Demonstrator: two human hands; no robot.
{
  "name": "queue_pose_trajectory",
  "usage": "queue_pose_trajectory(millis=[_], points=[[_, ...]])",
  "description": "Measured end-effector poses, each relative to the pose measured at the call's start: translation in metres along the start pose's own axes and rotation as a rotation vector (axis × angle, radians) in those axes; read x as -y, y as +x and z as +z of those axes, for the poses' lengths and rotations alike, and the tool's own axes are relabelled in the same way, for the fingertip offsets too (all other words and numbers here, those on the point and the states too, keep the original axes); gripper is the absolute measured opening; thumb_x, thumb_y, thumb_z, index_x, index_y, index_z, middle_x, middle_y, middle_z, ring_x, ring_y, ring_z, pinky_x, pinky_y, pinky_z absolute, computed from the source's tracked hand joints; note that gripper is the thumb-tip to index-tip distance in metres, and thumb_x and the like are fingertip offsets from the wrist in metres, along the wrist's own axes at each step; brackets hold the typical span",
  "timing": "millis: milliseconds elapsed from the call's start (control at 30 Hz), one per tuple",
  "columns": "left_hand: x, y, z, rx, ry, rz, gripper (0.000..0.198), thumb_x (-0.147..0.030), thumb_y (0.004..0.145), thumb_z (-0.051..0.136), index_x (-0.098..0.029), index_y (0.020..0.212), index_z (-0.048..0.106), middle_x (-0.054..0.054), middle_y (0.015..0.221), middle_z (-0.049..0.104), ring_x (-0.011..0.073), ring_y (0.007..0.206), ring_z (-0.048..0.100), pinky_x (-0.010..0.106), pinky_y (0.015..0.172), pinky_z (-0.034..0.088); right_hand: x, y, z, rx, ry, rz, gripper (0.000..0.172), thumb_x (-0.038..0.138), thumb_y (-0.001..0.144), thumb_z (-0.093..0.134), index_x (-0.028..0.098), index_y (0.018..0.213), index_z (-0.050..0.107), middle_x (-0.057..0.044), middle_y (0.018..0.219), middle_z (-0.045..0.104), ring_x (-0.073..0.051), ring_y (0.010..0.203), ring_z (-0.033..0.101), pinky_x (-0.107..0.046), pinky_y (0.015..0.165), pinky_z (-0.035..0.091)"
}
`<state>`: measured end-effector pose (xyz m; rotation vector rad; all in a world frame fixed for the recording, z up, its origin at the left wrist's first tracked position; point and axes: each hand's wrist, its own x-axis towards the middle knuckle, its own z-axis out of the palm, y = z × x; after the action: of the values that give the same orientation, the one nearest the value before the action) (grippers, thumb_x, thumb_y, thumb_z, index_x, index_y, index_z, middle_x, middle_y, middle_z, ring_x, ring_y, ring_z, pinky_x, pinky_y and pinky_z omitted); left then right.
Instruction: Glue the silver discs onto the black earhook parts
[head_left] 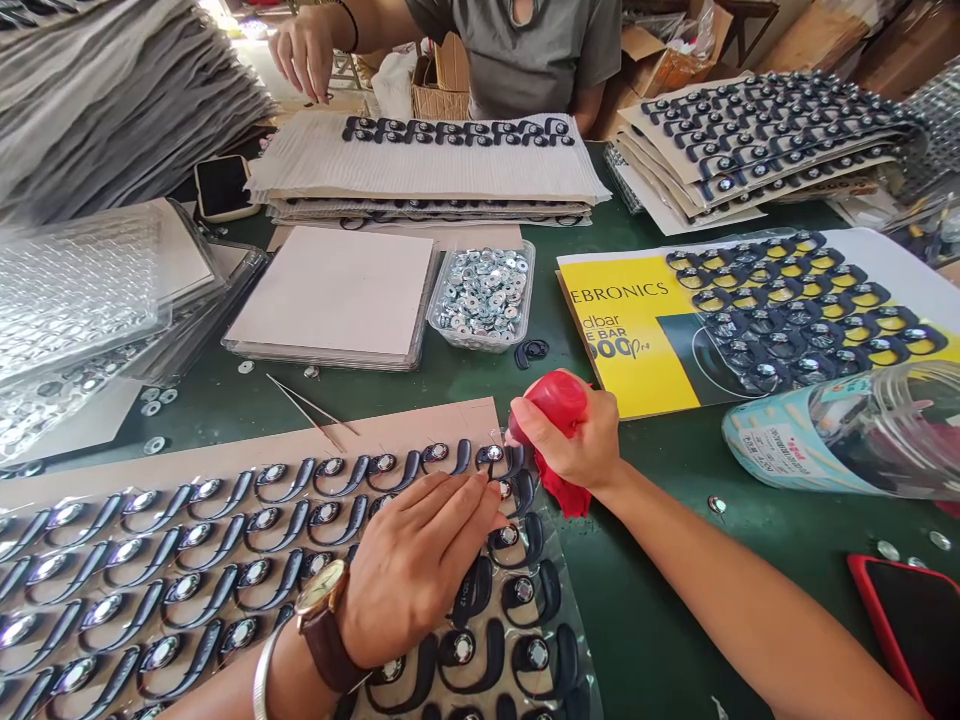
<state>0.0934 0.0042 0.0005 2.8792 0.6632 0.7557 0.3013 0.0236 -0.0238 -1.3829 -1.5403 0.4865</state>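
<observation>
My right hand [581, 435] is closed around a red, round-ended bulb [559, 395], with crumpled red material [562, 490] hanging below the palm. My left hand [420, 560], wearing a watch [322, 590] and a bangle, lies over the sheet of parts with its fingers stretched out and held together. Just beyond its fingertips is a silver disc [490, 455] with a thin dark tip touching or close to it; where that tip comes from is hidden. Rows of black hook-shaped pieces [289, 545], each with a silver disc, lie on a brown card sheet [420, 425] under clear film.
Tweezers [311, 412] lie behind the sheet. A clear tub [481, 295] holds washer-like metal discs. On the right are a yellow printed card [630, 345] bearing hooks, a lying jar [825, 435] and a red-cased phone [911, 625]. A co-worker's hand [306, 55] hovers over stacked sheets [427, 170].
</observation>
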Motion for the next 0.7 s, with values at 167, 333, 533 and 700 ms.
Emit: queue_pose_trajectory(millis=[167, 333, 533, 700], points=[[0.002, 0.000, -0.001, -0.005, -0.094, -0.045, 0.023, -0.015, 0.094, 0.051, -0.008, 0.112, 0.063, 0.011, 0.106, 0.072, 0.0218, 0.092, 0.069, 0.036, 0.083, 0.058, 0.002, 0.000, -0.001, 0.004, -0.013, -0.012, 0.034, 0.043, 0.087, 0.061, 0.020, 0.061, 0.065, -0.003, 0.056, 0.063, -0.016, 0.054, 0.060, -0.030, 0.058, 0.050], [0.004, 0.000, -0.001, 0.005, -0.110, -0.083, 0.024, -0.013, 0.091, 0.055, -0.011, 0.113, 0.063, 0.010, 0.104, 0.072, 0.0205, 0.091, 0.069, 0.036, 0.084, 0.057, 0.001, -0.001, -0.001, -0.026, 0.005, -0.022, 0.032, 0.042, 0.086, 0.062, 0.020, 0.062, 0.064, -0.002, 0.059, 0.065, -0.015, 0.054, 0.059, -0.029, 0.056, 0.049], [0.008, 0.000, -0.002, -0.016, -0.194, -0.118, 0.029, -0.008, 0.087, 0.056, -0.013, 0.115, 0.063, 0.010, 0.106, 0.072, 0.0203, 0.091, 0.069, 0.035, 0.083, 0.058, -0.001, 0.000, -0.001, -0.016, 0.014, -0.034, 0.031, 0.042, 0.086, 0.063, 0.020, 0.064, 0.063, -0.001, 0.057, 0.064, -0.015, 0.053, 0.059, -0.029, 0.055, 0.047], [0.013, 0.003, -0.002, -0.059, -0.309, -0.235, 0.024, -0.010, 0.089, 0.056, -0.019, 0.109, 0.065, 0.006, 0.103, 0.073, 0.0165, 0.087, 0.069, 0.031, 0.078, 0.057, 0.000, -0.001, -0.002, -0.017, 0.044, -0.034, 0.029, 0.040, 0.086, 0.063, 0.020, 0.065, 0.063, -0.001, 0.058, 0.064, -0.015, 0.053, 0.059, -0.028, 0.055, 0.047]])
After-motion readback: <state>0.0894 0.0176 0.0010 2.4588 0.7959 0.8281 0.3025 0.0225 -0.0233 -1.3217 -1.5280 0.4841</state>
